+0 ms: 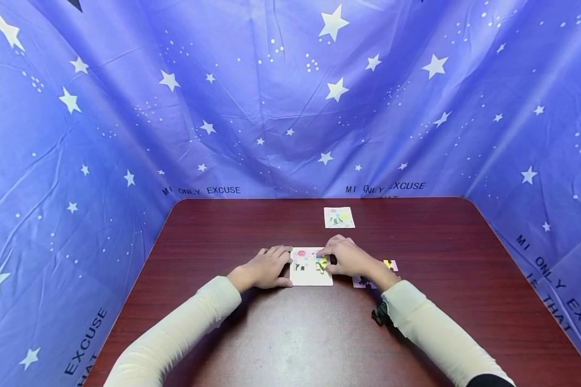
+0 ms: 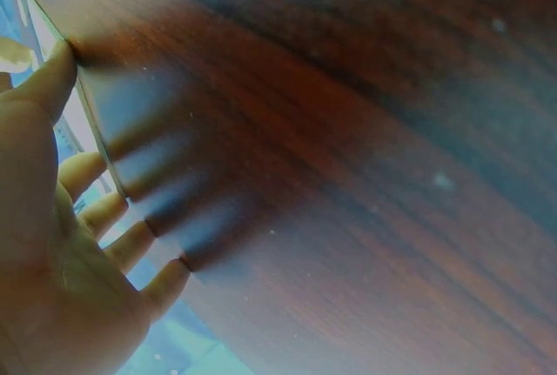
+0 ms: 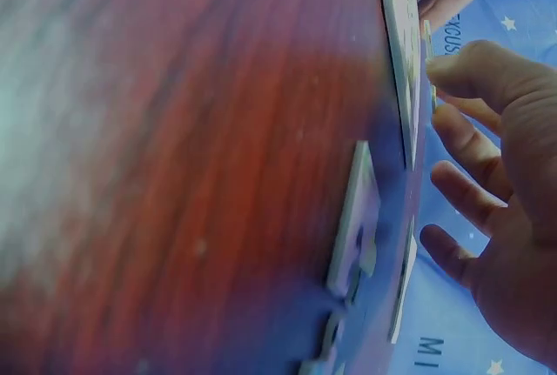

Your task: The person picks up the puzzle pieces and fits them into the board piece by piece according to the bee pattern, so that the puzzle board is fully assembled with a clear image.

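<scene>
A white puzzle board point(image 1: 311, 278) lies flat on the table, with picture pieces set in its far part. My left hand point(image 1: 268, 269) rests at the board's left side, thumb and fingertips along that edge, as the left wrist view shows too. Over the right part of the board, my right hand point(image 1: 351, 259) pinches a puzzle piece point(image 3: 428, 37); it appears edge-on between thumb and fingers in the right wrist view. The other fingers of that hand spread apart. Loose purple and yellow puzzle pieces point(image 1: 390, 265) lie right of the board, partly hidden by the right wrist.
A square picture card point(image 1: 339, 217) lies farther back on the dark red wooden table point(image 1: 290, 344). Blue cloth with white stars point(image 1: 290, 107) hangs behind the table and on both sides. A black object point(image 1: 380, 313) shows under the right cuff.
</scene>
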Action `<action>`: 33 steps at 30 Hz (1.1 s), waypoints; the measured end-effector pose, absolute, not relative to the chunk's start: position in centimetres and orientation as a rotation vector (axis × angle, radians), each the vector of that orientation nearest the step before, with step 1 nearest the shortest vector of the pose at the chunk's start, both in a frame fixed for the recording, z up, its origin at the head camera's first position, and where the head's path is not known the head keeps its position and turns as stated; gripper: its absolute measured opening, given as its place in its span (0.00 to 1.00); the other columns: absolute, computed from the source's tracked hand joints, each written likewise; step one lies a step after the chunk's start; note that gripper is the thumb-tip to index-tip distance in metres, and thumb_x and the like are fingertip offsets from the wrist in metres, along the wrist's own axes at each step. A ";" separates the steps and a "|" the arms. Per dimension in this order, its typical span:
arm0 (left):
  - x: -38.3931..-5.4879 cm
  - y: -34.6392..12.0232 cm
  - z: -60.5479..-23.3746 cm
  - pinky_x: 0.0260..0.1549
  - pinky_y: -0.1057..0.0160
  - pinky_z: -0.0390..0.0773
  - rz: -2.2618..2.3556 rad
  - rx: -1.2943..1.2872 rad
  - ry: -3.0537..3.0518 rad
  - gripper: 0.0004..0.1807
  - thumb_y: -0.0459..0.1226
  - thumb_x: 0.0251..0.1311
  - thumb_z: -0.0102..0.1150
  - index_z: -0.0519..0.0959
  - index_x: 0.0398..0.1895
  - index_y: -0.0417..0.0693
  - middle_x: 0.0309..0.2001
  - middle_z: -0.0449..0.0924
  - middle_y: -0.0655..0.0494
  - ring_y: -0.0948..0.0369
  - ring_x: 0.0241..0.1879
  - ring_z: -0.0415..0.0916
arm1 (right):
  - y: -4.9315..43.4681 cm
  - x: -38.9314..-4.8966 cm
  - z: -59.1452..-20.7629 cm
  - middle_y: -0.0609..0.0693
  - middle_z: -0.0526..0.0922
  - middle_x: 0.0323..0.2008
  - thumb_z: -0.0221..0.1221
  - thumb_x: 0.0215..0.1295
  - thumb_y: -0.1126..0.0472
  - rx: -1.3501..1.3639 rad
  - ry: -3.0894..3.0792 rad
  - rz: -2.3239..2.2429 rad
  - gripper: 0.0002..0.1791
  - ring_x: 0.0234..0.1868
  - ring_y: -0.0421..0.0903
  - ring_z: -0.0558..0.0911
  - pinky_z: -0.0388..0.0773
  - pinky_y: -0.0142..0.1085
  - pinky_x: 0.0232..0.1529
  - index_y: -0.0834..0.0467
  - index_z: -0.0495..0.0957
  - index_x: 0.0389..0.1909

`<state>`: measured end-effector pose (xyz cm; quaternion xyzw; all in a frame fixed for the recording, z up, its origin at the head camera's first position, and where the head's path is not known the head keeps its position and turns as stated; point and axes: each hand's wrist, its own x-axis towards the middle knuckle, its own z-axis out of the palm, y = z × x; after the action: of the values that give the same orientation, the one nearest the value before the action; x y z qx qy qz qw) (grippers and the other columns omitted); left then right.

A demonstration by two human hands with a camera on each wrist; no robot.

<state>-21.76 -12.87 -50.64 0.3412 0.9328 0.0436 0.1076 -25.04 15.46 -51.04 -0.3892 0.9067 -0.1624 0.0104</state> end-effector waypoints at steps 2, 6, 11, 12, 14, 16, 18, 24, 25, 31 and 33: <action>-21.8 -12.9 -50.7 0.65 0.42 0.68 0.131 1.006 2.748 0.33 0.60 0.63 0.62 0.73 0.62 0.49 0.76 0.61 0.48 0.47 0.76 0.59 | 15.1 -25.0 -51.0 0.46 0.85 0.42 0.69 0.51 0.57 -1.206 2.820 -0.521 0.22 0.52 0.49 0.76 0.70 0.46 0.47 0.48 0.88 0.51; -21.8 -12.9 -50.8 0.65 0.42 0.68 0.125 1.002 2.744 0.34 0.61 0.63 0.61 0.73 0.62 0.49 0.77 0.60 0.49 0.47 0.76 0.58 | 14.5 -25.0 -51.1 0.46 0.85 0.42 0.69 0.51 0.58 -1.189 2.809 -0.544 0.22 0.52 0.49 0.76 0.69 0.45 0.47 0.49 0.88 0.51; -21.9 -12.9 -51.0 0.66 0.42 0.68 0.117 0.990 2.741 0.34 0.62 0.64 0.60 0.72 0.63 0.50 0.77 0.59 0.50 0.48 0.77 0.58 | 13.8 -25.1 -51.4 0.44 0.85 0.41 0.69 0.51 0.57 -1.195 2.815 -0.532 0.22 0.52 0.48 0.76 0.68 0.43 0.47 0.48 0.88 0.51; -21.9 -12.9 -51.0 0.66 0.42 0.68 0.120 0.989 2.741 0.34 0.62 0.64 0.60 0.72 0.63 0.50 0.77 0.59 0.50 0.48 0.77 0.58 | 13.7 -25.1 -51.4 0.44 0.85 0.41 0.69 0.51 0.56 -1.194 2.814 -0.532 0.22 0.52 0.48 0.76 0.68 0.42 0.47 0.48 0.88 0.51; -21.9 -12.9 -51.0 0.66 0.42 0.67 0.121 0.988 2.741 0.34 0.62 0.64 0.59 0.72 0.63 0.50 0.77 0.59 0.50 0.48 0.77 0.57 | 13.4 -25.1 -51.4 0.44 0.85 0.41 0.68 0.51 0.56 -1.190 2.809 -0.537 0.22 0.53 0.48 0.76 0.68 0.43 0.47 0.48 0.88 0.51; -21.9 -12.9 -51.0 0.66 0.42 0.68 0.124 0.987 2.739 0.34 0.62 0.64 0.59 0.72 0.63 0.50 0.78 0.59 0.50 0.48 0.77 0.57 | 13.1 -25.0 -51.4 0.45 0.85 0.42 0.68 0.52 0.56 -1.178 2.803 -0.532 0.23 0.53 0.48 0.76 0.68 0.43 0.49 0.48 0.87 0.52; -21.9 -12.9 -51.0 0.66 0.42 0.68 0.127 0.987 2.737 0.34 0.62 0.64 0.59 0.72 0.63 0.50 0.77 0.59 0.50 0.48 0.77 0.57 | 12.9 -25.0 -51.4 0.45 0.85 0.42 0.68 0.52 0.56 -1.174 2.805 -0.516 0.23 0.54 0.49 0.76 0.69 0.43 0.49 0.49 0.87 0.52; -21.9 -12.9 -51.0 0.66 0.41 0.68 0.130 0.995 2.739 0.34 0.62 0.64 0.59 0.72 0.63 0.50 0.77 0.59 0.50 0.47 0.77 0.57 | 12.6 -24.9 -51.5 0.47 0.86 0.44 0.68 0.52 0.56 -1.151 2.817 -0.474 0.23 0.55 0.50 0.76 0.70 0.44 0.49 0.49 0.87 0.53; -21.9 -12.9 -51.0 0.66 0.41 0.68 0.128 0.996 2.738 0.34 0.62 0.64 0.59 0.72 0.63 0.50 0.77 0.59 0.50 0.47 0.77 0.57 | 12.6 -24.9 -51.5 0.47 0.86 0.44 0.69 0.52 0.56 -1.153 2.819 -0.476 0.23 0.55 0.50 0.76 0.70 0.45 0.49 0.49 0.87 0.52; -22.0 -13.0 -51.1 0.66 0.42 0.68 0.122 0.997 2.741 0.34 0.62 0.64 0.59 0.72 0.63 0.50 0.77 0.59 0.50 0.47 0.77 0.58 | 12.3 -25.0 -51.5 0.44 0.85 0.40 0.68 0.52 0.56 -1.158 2.826 -0.462 0.22 0.54 0.50 0.77 0.70 0.44 0.47 0.48 0.88 0.51; -22.0 -13.0 -51.1 0.66 0.42 0.68 0.116 0.997 2.742 0.34 0.62 0.64 0.59 0.72 0.63 0.50 0.77 0.59 0.50 0.47 0.77 0.58 | 12.2 -25.0 -51.6 0.43 0.84 0.40 0.68 0.52 0.56 -1.152 2.826 -0.455 0.22 0.55 0.50 0.77 0.70 0.44 0.47 0.48 0.88 0.52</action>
<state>-22.00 -13.02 -51.14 0.3392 0.9334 0.0396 0.1105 -25.00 12.24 -51.56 -0.3733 0.9155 -0.1475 0.0282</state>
